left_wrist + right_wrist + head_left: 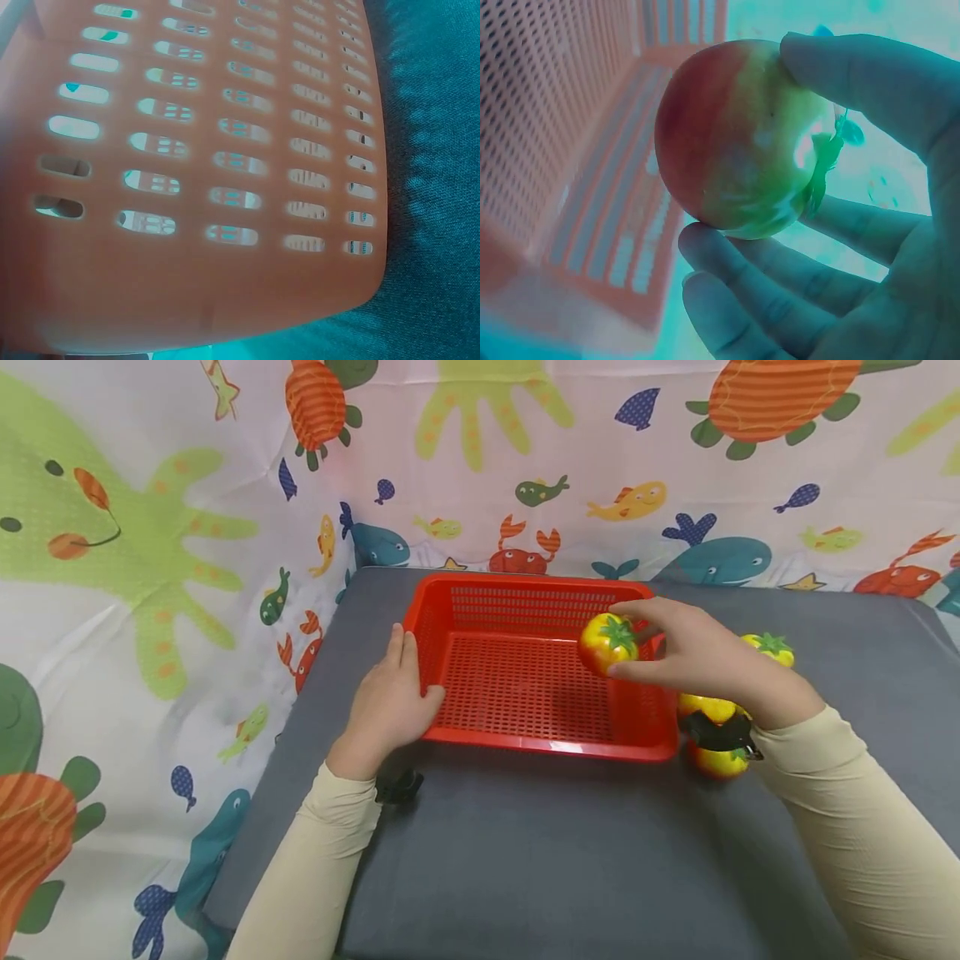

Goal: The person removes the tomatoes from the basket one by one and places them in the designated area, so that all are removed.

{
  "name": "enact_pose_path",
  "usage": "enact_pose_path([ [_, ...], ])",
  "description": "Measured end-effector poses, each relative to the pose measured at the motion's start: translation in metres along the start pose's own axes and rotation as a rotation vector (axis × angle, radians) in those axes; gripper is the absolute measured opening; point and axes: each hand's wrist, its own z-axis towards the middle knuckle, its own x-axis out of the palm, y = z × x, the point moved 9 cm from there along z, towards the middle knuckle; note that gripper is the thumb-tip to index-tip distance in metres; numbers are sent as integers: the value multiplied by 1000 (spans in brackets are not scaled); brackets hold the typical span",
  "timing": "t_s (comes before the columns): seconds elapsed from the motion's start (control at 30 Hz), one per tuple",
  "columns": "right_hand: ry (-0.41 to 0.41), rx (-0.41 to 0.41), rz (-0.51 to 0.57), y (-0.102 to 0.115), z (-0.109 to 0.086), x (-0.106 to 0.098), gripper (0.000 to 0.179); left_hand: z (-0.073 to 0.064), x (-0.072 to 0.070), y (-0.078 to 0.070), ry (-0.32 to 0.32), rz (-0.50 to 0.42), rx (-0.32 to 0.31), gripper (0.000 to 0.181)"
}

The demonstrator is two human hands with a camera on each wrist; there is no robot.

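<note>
Between the thumb and fingers of my right hand [693, 652] is a red-and-yellow tomato [608, 644] with a green leafy top, held over the right part of a red plastic basket [525, 689]. In the right wrist view the thumb presses one side of the tomato [735, 142] and fingertips support the other. My left hand [393, 693] lies along the basket's left rim, fingers straight and thumb pointing toward the inside. The left wrist view shows the slotted basket wall [195, 277] close up, without the hand.
Several more tomatoes, one of them a yellow tomato [768, 647] with a green top, sit right of the basket, partly behind my right wrist. A grey cloth [540, 852] covers the table. A printed curtain [465, 468] with sea animals hangs at the back and left.
</note>
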Motion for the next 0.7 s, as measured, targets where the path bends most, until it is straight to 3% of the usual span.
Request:
enact_pose_path([
  [0.33,-137,155,16,-64,-73,-35,81,4,5,-5,3,7,27,94],
  [0.7,-207,324,-1,-130,-141,-24,86,2,5,-3,9,11,15,93],
])
